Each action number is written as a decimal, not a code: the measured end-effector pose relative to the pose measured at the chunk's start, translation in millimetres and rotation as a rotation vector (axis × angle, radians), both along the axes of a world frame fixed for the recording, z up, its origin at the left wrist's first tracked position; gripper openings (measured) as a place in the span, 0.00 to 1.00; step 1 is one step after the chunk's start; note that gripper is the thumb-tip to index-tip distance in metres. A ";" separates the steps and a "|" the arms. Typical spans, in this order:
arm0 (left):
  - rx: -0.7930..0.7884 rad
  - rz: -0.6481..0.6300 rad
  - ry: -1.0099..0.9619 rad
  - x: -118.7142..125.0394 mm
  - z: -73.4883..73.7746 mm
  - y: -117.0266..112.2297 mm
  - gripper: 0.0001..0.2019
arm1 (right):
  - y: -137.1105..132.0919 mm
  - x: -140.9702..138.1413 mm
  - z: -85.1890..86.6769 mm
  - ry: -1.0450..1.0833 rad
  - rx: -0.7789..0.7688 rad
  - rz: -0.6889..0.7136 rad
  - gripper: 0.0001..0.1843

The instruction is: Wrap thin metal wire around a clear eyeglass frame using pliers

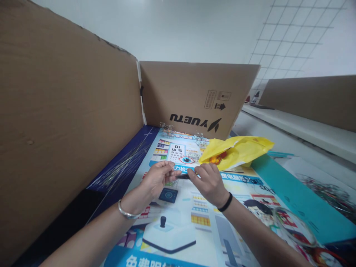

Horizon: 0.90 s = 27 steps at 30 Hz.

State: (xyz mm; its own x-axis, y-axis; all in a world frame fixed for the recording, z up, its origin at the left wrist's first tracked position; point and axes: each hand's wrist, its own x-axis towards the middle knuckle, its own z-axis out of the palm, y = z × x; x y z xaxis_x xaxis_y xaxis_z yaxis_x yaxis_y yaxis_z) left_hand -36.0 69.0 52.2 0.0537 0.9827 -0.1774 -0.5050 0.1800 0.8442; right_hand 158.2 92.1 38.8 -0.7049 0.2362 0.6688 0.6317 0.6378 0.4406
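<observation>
My left hand (pixel 160 177) and my right hand (pixel 207 181) meet over a printed poster (pixel 194 222) on the table. Both are pinched on a small thin dark piece (pixel 183 176) stretched between their fingertips; I cannot make out what it is. My left wrist has a silver bangle, my right a black band. A crumpled yellow plastic bag (pixel 236 150) lies just beyond my right hand.
Tall cardboard walls (pixel 63 122) stand at the left and at the back (pixel 194 96), the back one printed upside down. A bundle of thin metal wires (pixel 122 165) lies along the left wall. Small clear pieces (pixel 167 129) sit at the back. More wire items (pixel 325 193) lie at right.
</observation>
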 end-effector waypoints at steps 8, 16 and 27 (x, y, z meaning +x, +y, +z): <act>0.000 -0.043 -0.010 -1.9 -3.8 0.2 0.06 | -2.1 0.6 1.6 -0.004 -0.012 0.018 0.09; 0.148 0.031 0.250 1.7 3.5 -3.5 0.08 | -0.8 -0.3 -1.8 -0.080 -0.188 0.011 0.09; 0.353 -0.038 0.500 0.5 0.6 -3.9 0.05 | -2.4 -1.1 7.4 -0.079 -0.732 -0.037 0.08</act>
